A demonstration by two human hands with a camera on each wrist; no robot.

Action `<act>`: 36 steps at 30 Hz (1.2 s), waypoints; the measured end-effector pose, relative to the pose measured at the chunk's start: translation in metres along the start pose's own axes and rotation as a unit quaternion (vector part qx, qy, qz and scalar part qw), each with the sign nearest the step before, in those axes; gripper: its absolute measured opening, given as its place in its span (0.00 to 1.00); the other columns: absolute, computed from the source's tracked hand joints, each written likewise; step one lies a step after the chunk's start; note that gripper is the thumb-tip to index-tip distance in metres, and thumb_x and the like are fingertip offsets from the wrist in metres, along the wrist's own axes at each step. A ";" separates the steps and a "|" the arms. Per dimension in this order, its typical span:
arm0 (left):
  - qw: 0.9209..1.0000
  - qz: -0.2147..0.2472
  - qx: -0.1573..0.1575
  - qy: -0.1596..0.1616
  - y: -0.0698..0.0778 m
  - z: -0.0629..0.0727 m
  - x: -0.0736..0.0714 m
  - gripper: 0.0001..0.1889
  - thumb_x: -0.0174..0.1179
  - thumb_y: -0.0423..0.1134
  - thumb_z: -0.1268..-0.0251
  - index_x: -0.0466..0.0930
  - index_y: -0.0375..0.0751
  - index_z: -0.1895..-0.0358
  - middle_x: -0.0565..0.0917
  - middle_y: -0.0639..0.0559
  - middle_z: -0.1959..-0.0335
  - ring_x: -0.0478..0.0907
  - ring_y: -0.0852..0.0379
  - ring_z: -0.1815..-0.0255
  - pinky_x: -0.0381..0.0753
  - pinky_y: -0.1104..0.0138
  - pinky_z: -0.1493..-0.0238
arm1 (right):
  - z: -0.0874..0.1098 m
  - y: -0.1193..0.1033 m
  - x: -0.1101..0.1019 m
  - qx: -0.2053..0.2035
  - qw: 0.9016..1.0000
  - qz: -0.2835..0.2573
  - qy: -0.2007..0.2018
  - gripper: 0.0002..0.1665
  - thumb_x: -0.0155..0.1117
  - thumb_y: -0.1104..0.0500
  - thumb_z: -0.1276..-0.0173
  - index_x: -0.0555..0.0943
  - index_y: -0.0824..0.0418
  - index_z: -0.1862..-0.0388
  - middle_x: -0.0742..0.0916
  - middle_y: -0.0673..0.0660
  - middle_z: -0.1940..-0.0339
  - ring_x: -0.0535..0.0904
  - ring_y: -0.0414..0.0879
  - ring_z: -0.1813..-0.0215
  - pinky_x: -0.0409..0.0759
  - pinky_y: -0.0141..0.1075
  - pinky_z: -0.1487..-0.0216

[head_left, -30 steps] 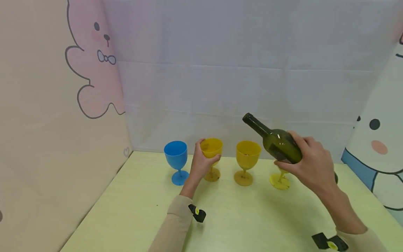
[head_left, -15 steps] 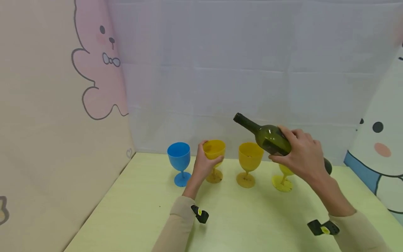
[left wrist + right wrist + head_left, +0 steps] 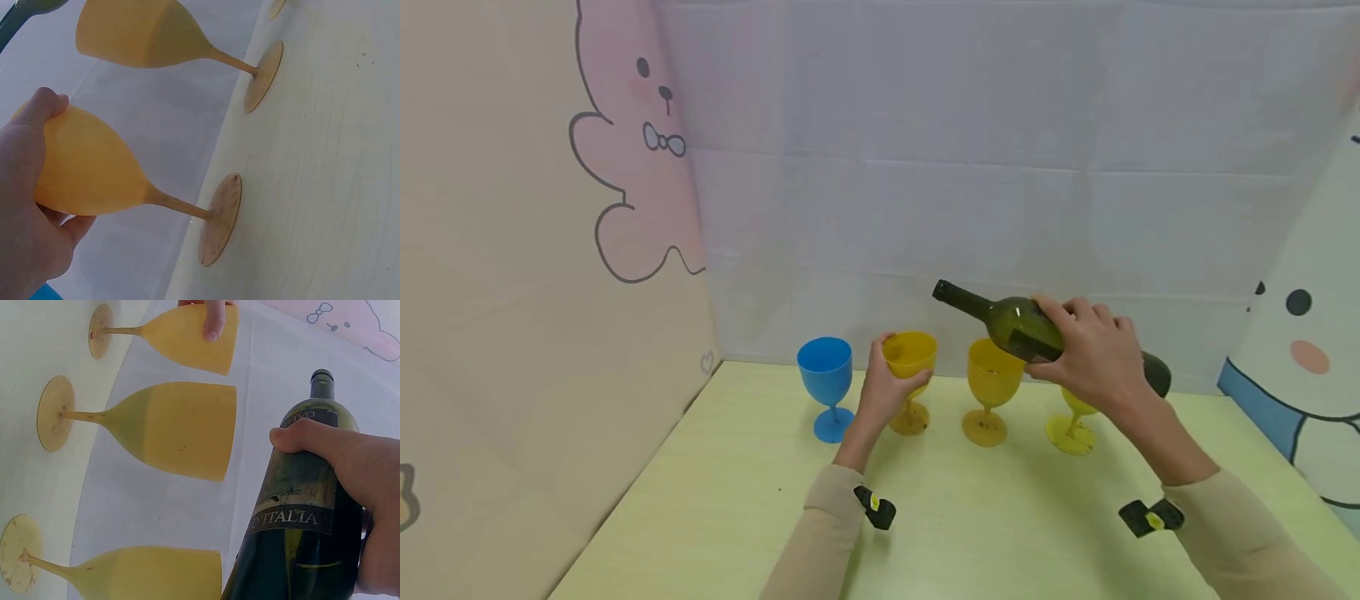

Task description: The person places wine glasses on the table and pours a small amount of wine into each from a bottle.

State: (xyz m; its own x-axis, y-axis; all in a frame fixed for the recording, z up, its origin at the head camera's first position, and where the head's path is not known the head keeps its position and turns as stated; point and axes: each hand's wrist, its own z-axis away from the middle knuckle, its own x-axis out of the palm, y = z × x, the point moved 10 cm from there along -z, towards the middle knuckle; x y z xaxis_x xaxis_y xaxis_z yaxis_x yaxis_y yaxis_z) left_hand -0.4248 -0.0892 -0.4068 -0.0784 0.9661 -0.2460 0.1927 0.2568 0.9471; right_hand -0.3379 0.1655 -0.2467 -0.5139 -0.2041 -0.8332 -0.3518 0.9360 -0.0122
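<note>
My left hand (image 3: 883, 390) grips the bowl of an orange-yellow goblet (image 3: 916, 357), thumb and fingers around its sides near the rim. In the left wrist view that goblet (image 3: 94, 165) stands upright with its foot on the table. My right hand (image 3: 1093, 354) holds a dark green wine bottle (image 3: 1018, 327) by its body, tilted well over with its neck pointing left. The bottle's mouth is above and slightly right of the gripped goblet's rim. Lettering shows on the bottle's label (image 3: 290, 515) in the right wrist view.
A blue goblet (image 3: 825, 373) stands left of my left hand. Beneath the bottle is another orange-yellow goblet (image 3: 992, 385), and right of it a lighter yellow goblet (image 3: 1073, 435), partly hidden by my right hand. A pale cloth wall (image 3: 880, 208) rises behind the table (image 3: 985, 517).
My right hand has carried the bottle leftward, its mouth moving from near the middle goblet to close over the left hand's goblet, and the bottle tips further toward level. My left hand keeps its grip.
</note>
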 end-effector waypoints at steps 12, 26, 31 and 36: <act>1.000 0.000 -0.001 0.005 -0.001 -0.001 -0.003 0.47 0.73 0.45 0.44 0.51 0.56 0.25 0.70 0.50 0.33 0.72 0.46 0.37 0.75 0.49 0.34 | -0.012 -0.015 0.004 -0.015 0.999 0.020 -0.033 0.55 0.81 0.43 0.54 0.66 0.50 0.28 0.78 0.66 0.47 0.72 0.64 0.51 0.70 0.60 0.53; 1.000 0.011 0.000 -0.004 -0.002 -0.001 -0.001 0.47 0.73 0.46 0.44 0.52 0.57 0.25 0.70 0.50 0.34 0.72 0.47 0.38 0.75 0.50 0.34 | -0.021 -0.025 0.011 -0.051 0.996 0.063 -0.040 0.54 0.83 0.45 0.55 0.69 0.51 0.29 0.79 0.65 0.49 0.73 0.64 0.50 0.71 0.59 0.53; 1.000 0.009 0.000 -0.003 -0.001 -0.001 -0.001 0.47 0.73 0.46 0.44 0.52 0.56 0.25 0.70 0.50 0.34 0.72 0.47 0.38 0.75 0.50 0.35 | -0.023 -0.030 0.013 -0.075 0.993 0.083 -0.035 0.54 0.85 0.45 0.58 0.70 0.51 0.31 0.80 0.64 0.50 0.74 0.64 0.51 0.72 0.59 0.54; 1.000 0.010 0.005 -0.002 0.000 0.000 -0.002 0.47 0.73 0.45 0.44 0.52 0.56 0.26 0.70 0.50 0.34 0.72 0.47 0.38 0.75 0.50 0.35 | -0.026 -0.034 0.012 -0.096 0.990 0.104 -0.024 0.55 0.86 0.44 0.61 0.71 0.50 0.32 0.80 0.63 0.52 0.75 0.63 0.53 0.72 0.58 0.56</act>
State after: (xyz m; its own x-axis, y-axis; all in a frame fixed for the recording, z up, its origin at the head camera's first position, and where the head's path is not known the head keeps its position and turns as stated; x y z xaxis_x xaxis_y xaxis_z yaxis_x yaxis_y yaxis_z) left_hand -0.4249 -0.0910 -0.4057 -0.0704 0.9713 -0.2272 0.2030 0.2370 0.9501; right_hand -0.3527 0.1234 -0.2423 -0.5552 0.0046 -0.8317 -0.3877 0.8833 0.2637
